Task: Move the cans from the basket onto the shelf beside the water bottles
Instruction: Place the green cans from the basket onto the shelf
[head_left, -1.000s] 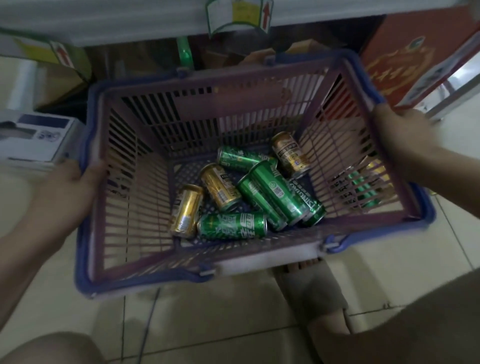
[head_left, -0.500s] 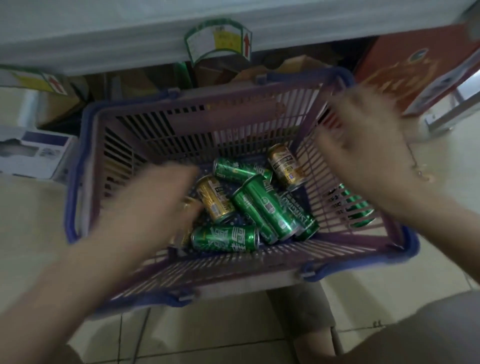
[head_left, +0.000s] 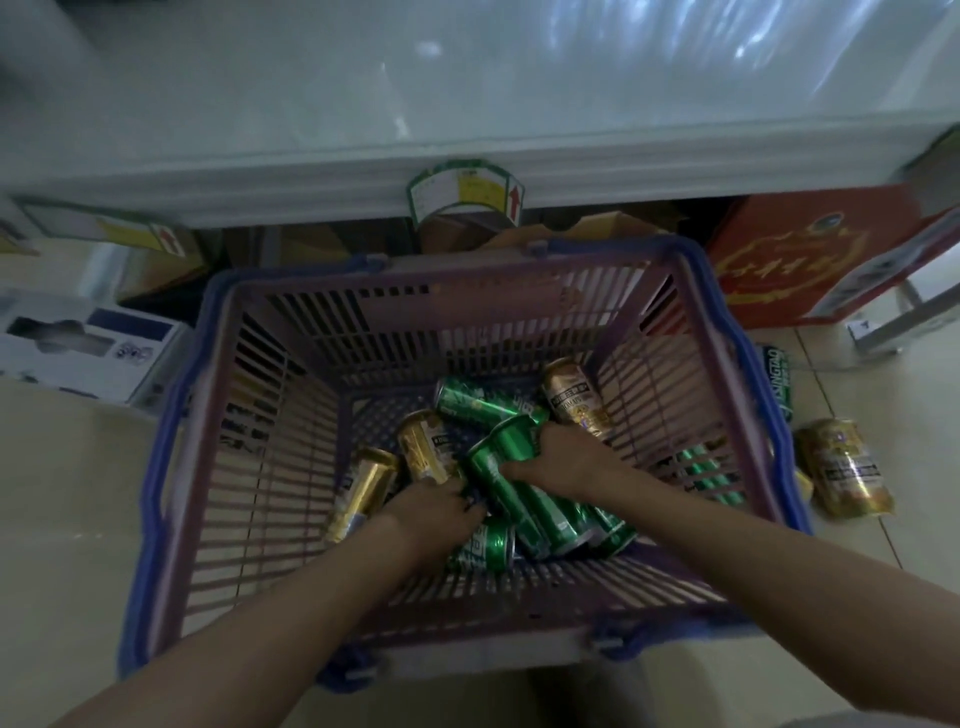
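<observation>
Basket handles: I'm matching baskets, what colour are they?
Blue handles on the purple basket, head view.

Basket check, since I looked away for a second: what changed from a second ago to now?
Both hands let go of the basket rim and went down inside. The right hand now grips a green can; the left hand rests on the cans by a gold can, its grip unclear. The basket now seems to sit on the floor. The cans lie much as before, none yet lifted out.

Green and gold cans (head_left: 524, 499) lying jumbled in purple basket (head_left: 291, 467)
</observation>
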